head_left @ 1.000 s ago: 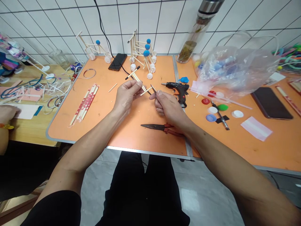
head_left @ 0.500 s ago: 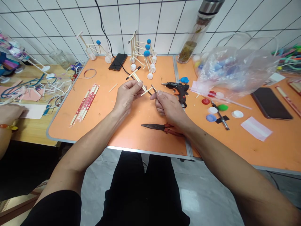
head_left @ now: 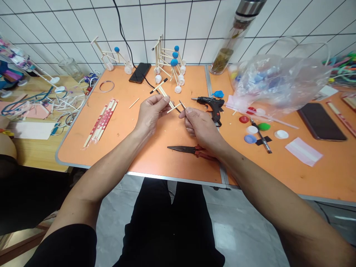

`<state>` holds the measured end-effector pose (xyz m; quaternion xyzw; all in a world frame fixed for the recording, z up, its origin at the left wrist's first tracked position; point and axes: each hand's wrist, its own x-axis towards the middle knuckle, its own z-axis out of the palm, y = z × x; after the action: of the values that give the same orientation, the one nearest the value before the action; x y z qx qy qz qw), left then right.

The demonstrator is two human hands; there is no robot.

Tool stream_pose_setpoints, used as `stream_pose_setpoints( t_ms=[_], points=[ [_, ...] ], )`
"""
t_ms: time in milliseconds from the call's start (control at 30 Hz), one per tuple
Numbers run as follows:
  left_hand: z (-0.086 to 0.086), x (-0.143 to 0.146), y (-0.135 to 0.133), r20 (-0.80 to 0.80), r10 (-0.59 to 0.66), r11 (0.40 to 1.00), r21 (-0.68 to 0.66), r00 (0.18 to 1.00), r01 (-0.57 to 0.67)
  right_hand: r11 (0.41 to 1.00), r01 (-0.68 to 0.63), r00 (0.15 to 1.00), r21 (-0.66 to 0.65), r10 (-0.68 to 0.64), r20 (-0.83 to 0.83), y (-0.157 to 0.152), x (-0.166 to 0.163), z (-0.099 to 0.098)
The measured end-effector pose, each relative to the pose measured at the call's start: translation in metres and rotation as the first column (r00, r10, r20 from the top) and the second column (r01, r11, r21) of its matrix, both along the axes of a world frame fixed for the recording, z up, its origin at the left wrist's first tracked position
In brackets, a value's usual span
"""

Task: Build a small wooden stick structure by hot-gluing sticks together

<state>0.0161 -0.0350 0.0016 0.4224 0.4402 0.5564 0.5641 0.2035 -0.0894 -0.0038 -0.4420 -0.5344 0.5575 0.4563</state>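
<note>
My left grip pinches the stick frame above the orange worktop; my right grip clasps a slim pointed tool, tip by the near crossbar, contact unclear. Pliers nearer me.

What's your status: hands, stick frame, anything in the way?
Left hand holding stick frame. Right hand pinching slim dark tool near frame's crosspiece. Pliers, glue gun near right hand, seemingly not blocking.

open tabletop between left fingers and pliers
</note>
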Motion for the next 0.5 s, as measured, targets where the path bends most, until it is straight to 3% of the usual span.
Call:
stream_pose_setpoints(
  t_ms=[300,400,500],
  points=[
    [0.002,-0.006,0.004,-0.012,0.05,0.999,-0.008,0.999,-0.05,0.999,0.046,0.997,0.011,-0.046,0.066,0.007,0.004,-0.006],
    [0.005,-0.013,0.009,-0.011,0.081,0.997,-0.01,0.997,-0.081,0.988,0.066,0.949,0.136,-0.105,0.298,0.013,0.009,-0.011],
    [0.006,-0.018,0.013,-0.004,0.105,0.994,-0.007,0.995,-0.105,0.975,-0.015,0.791,0.22,-0.123,0.599,0.013,0.01,-0.011]
  ],
)
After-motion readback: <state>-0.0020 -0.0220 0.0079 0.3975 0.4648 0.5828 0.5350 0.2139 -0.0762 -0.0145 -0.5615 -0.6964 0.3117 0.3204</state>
